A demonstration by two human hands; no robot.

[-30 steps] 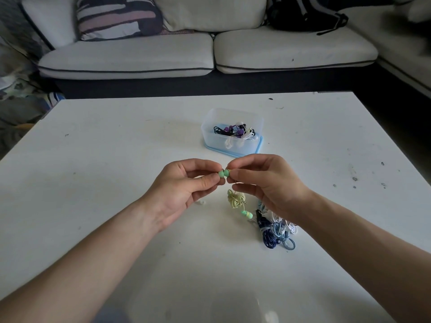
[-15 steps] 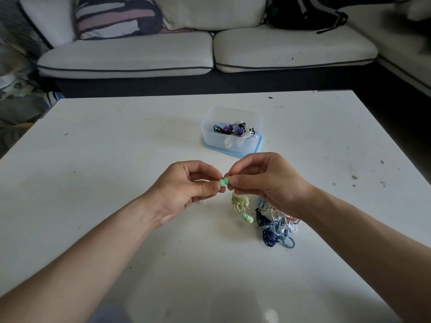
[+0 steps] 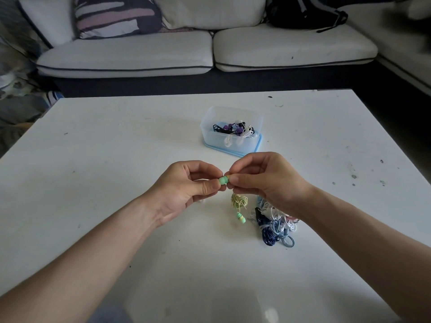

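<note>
earbud: the green earbud (image 3: 223, 180) is up in the air over the middle of the table (image 3: 116, 148), squeezed between the fingertips of both hands

left hand: the left hand (image 3: 186, 190) has the bud pinched between thumb and forefinger, with the other fingers curled in loosely. Looks like it's there to keep the bud steady.

right hand: the right hand (image 3: 268, 183) pinches right at the bud's cord end, fingers bunched tight. My guess is it's fiddling with the stem or the wire there, which would explain why the two hands are basically touching.

cord: the yellowish cord bundle (image 3: 238, 201) droops under the right hand in a messy knot, and the second bud (image 3: 241, 217) dangles at the bottom. Can't tell if that one is touching the tabletop.

pile: a tangled pile of earphones (image 3: 275, 227), blue and white wires, sits just beside the dangling set and partly under the right wrist. Probably the to-do heap, kept within easy reach.

box: the clear box (image 3: 217, 141) is just past the hands, with black, purple and white sets already inside. Seems like the drop-off spot.

background: a sofa (image 3: 140, 54) behind the table
</note>
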